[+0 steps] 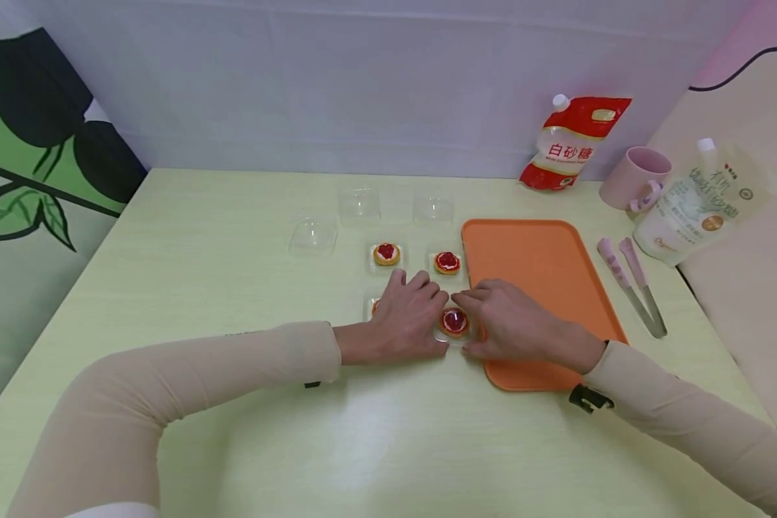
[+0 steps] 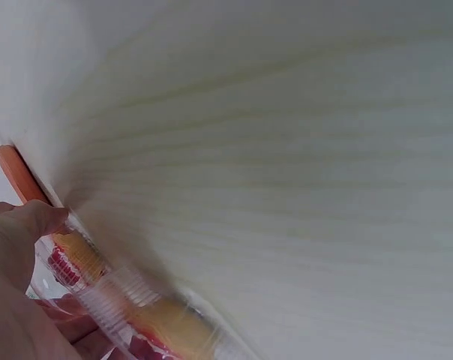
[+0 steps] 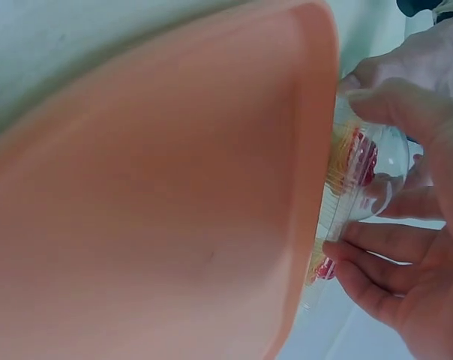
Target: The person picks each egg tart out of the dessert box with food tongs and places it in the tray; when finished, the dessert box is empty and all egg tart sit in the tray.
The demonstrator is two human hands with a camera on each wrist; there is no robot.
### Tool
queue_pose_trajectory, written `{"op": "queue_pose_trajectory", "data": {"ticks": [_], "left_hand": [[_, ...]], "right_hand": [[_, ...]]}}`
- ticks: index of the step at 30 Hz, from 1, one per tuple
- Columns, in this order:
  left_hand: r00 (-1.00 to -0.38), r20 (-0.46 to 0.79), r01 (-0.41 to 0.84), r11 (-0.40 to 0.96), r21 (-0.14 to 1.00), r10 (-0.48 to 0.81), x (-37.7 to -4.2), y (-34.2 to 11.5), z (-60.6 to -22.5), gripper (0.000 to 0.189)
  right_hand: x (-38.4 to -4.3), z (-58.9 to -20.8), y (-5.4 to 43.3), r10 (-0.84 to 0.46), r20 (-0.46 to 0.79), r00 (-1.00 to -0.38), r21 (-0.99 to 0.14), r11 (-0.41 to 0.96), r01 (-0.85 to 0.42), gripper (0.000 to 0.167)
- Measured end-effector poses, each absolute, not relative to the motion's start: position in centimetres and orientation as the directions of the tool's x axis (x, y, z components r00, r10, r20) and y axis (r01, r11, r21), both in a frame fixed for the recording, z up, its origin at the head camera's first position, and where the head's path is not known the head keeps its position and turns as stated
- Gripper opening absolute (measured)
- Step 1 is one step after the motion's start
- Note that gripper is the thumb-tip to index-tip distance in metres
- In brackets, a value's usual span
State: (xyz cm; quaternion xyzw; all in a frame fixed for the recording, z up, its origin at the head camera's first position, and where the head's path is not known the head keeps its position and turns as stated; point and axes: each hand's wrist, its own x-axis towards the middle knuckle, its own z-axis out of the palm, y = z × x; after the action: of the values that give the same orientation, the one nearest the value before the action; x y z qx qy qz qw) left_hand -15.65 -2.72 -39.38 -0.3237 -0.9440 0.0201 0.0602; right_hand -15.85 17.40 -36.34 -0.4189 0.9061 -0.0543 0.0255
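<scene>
My left hand (image 1: pixel 406 320) and right hand (image 1: pixel 514 320) hold a small clear plastic box from both sides, thumbs at its near edge and fingers at the far side. Inside sits a red-topped tart (image 1: pixel 455 322). A clear domed lid (image 3: pixel 394 154) covers it in the right wrist view. Behind the hands, two more tarts, one on the left (image 1: pixel 386 253) and one on the right (image 1: pixel 447 262), rest on clear bases. Another boxed tart (image 2: pixel 178 330), mostly hidden by my left hand in the head view, shows in the left wrist view.
Three clear lids, left (image 1: pixel 314 236), middle (image 1: pixel 360 205) and right (image 1: pixel 433 208), stand farther back. An orange tray (image 1: pixel 537 252) lies under my right hand. Tongs (image 1: pixel 634 291), a pink mug (image 1: pixel 636 176), a red sugar pouch (image 1: pixel 566 147) and a white pouch (image 1: pixel 693 205) are at the right.
</scene>
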Motion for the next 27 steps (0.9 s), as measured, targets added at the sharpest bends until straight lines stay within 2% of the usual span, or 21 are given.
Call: {"op": "queue_pose_trajectory", "data": {"ticks": [10, 19, 27], "left_hand": [[-0.777, 0.107, 0.617, 0.784, -0.066, 0.620, -15.9, -2.7, -39.5, 0.053], [-0.771, 0.123, 0.624, 0.780, -0.047, 0.624, -15.9, -2.9, -39.6, 0.051], [-0.778, 0.109, 0.620, 0.784, -0.028, 0.619, -15.9, -2.9, -39.6, 0.054]], "right_hand": [[-16.5, -35.9, 17.7, -0.763, -0.020, -0.646, -0.203, 0.636, -0.745, 0.067], [-17.4, -35.2, 18.0, -0.717, -0.122, -0.687, -0.344, 0.680, -0.648, 0.062], [-18.3, -35.5, 18.3, -0.677, -0.217, -0.704, -0.463, 0.706, -0.536, 0.069]]}}
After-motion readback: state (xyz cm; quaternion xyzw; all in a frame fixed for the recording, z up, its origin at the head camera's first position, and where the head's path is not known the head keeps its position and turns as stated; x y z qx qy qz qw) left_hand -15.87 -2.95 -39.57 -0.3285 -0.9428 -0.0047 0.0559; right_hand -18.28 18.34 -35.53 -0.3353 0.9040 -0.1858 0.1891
